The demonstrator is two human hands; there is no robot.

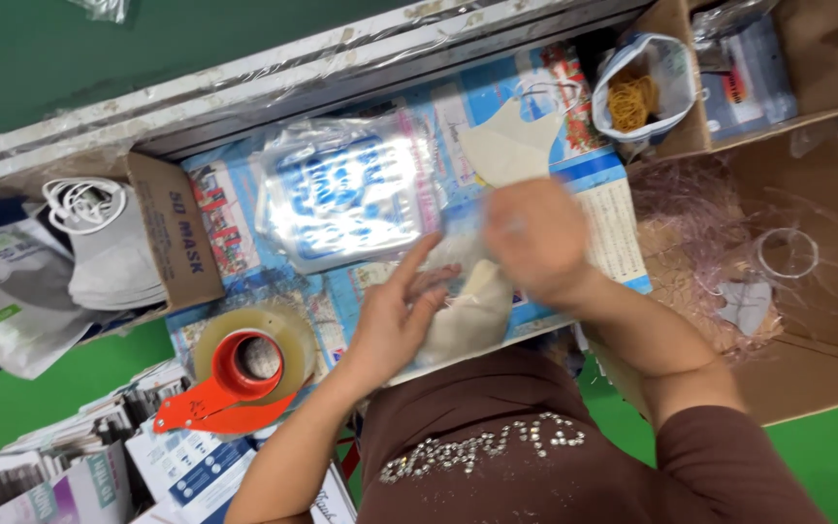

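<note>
Left hand, fingers spread, and right hand (blurred, grip unclear) press beige masks.

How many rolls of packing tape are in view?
1. The tape roll sits in a red dispenser on the worktop's near-left corner, beside the left hand. Others may be hidden in the boxes or under the stacked packets.

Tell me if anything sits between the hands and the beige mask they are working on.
Nothing visible does. The left hand and the right hand are both already on the beige mask, though motion blur hides exactly how the right fingers grip it.
</note>
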